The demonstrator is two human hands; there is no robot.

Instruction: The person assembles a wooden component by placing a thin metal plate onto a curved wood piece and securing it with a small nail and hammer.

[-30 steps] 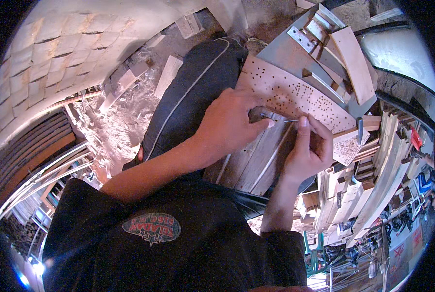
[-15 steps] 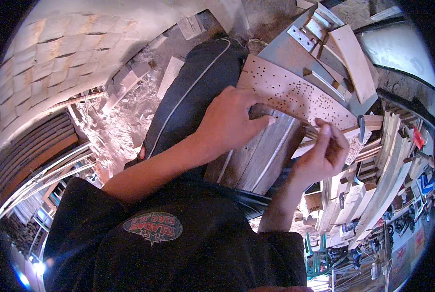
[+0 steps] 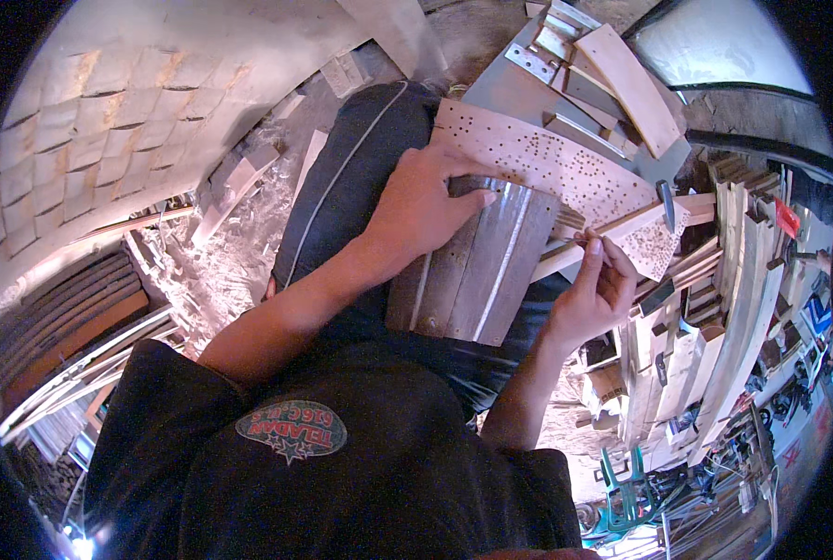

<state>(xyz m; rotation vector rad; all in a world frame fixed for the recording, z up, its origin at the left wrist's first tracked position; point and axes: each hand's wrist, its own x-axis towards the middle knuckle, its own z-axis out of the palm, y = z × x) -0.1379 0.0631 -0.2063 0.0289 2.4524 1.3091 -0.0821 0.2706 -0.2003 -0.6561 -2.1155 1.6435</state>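
Observation:
A brown wooden box-like piece (image 3: 491, 257) with pale lengthwise stripes rests on my lap. My left hand (image 3: 426, 201) grips its far edge, the thumb on the striped face and the fingers over the far side, partly hidden. Just right of the piece, my right hand (image 3: 598, 291) is closed in a pinch, thumb against fingertips. Something thin and small seems to be in that pinch, but I cannot make out what. Beyond both hands lies a pale board (image 3: 528, 149) dotted with many holes. A hammer (image 3: 666, 205) with a dark head and wooden handle lies across it.
Wood offcuts and a long plank (image 3: 631, 89) lie on a grey metal surface (image 3: 505, 93) at the far side. Stacked timber strips (image 3: 734, 308) fill the right. Dark boards (image 3: 71, 313) are piled at left, near a woven wall (image 3: 109, 121). Sawdust covers the floor.
The wooden piece has tipped so that more of its striped face shows. My right hand has shifted a little left in the picture, still pinching. The whole view has turned slightly.

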